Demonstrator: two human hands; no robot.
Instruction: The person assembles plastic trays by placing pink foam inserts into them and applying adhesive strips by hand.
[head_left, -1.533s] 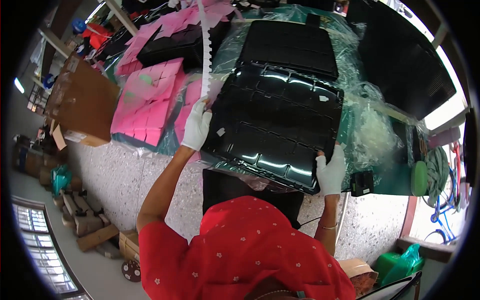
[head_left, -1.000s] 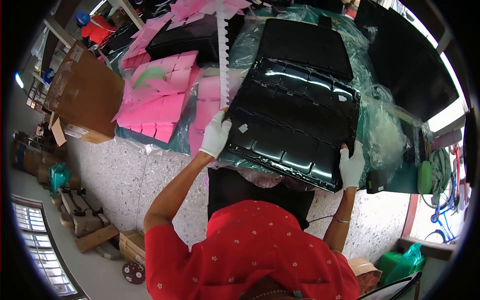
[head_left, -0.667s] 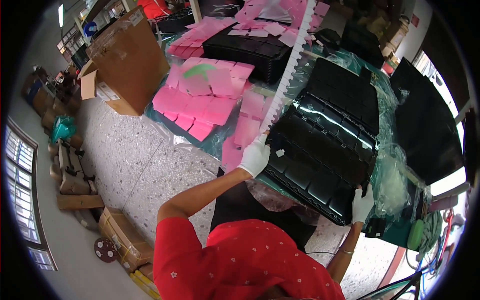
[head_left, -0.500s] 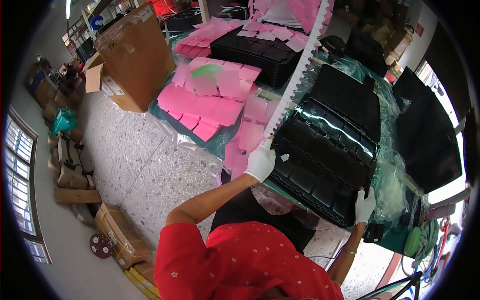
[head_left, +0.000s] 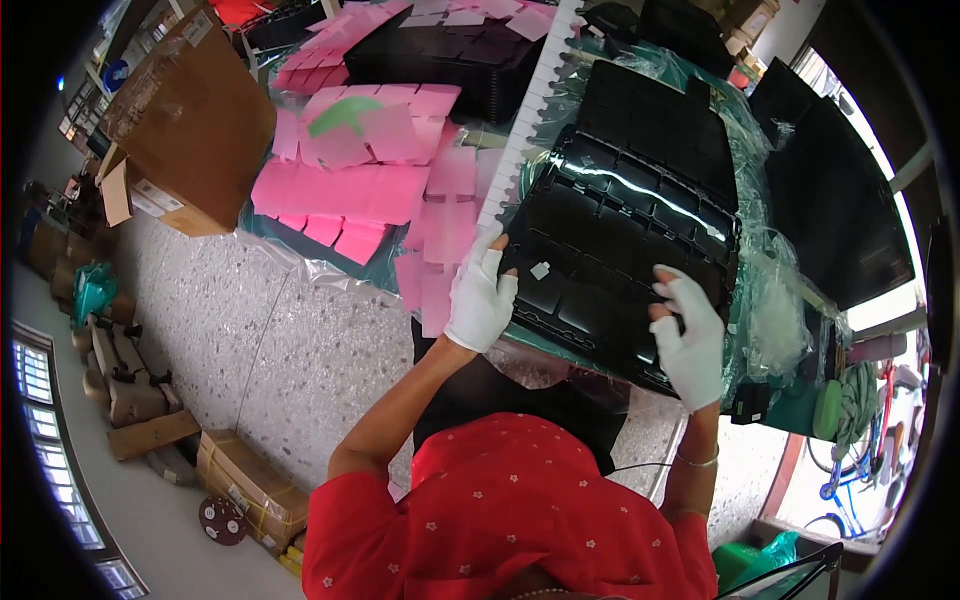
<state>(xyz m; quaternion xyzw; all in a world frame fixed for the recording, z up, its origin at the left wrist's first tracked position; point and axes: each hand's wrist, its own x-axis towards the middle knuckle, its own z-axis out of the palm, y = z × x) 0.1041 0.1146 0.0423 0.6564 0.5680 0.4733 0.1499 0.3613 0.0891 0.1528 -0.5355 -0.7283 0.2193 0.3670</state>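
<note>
A glossy black molded plastic panel [head_left: 620, 235] with rows of rectangular sections lies in front of me on the table. My left hand [head_left: 481, 300], in a white glove with bare fingertips, is at the panel's left edge; thumb and fingers are apart and nothing shows between them. My right hand [head_left: 690, 338], gloved the same way, hovers over the panel's near right part with fingers spread and bent, holding nothing. A small whitish sticker [head_left: 540, 270] sits on the panel near my left hand. A long white toothed strip [head_left: 530, 115] runs along the panel's left side.
Pink sheets [head_left: 340, 190] cover the table's left part, beside a stack of black panels [head_left: 430, 60]. A big cardboard box [head_left: 195, 130] stands at the far left. Crumpled clear plastic [head_left: 775, 320] and a large dark panel [head_left: 840, 200] are on the right.
Both hands have come off the panel's edges. The right hand has moved left and inward over its surface. The whole view has shifted, with the scene sliding left and up.
</note>
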